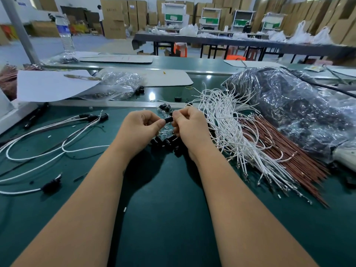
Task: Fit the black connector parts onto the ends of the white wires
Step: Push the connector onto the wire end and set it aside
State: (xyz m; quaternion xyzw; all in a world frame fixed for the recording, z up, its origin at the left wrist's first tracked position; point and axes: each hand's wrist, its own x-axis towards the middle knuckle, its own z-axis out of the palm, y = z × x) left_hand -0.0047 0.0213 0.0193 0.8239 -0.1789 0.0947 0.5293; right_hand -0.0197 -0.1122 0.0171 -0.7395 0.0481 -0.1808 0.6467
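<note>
A small black connector (168,119) sits between my two hands above the green bench. My left hand (141,128) pinches one end of it with curled fingers. My right hand (189,125) pinches the other end. Whether a wire end is inside it is hidden by my fingers. Several loose black connectors (167,143) lie just under my hands. A big bundle of white wires (229,120) fans out to the right. Wires with black connectors fitted (94,117) lie at the left.
Copper-brown wires (285,151) lie beside the white bundle. A large plastic bag of black parts (300,105) fills the right. A smaller clear bag (117,85), white sheets (52,85) and a water bottle (65,33) stand at the back left.
</note>
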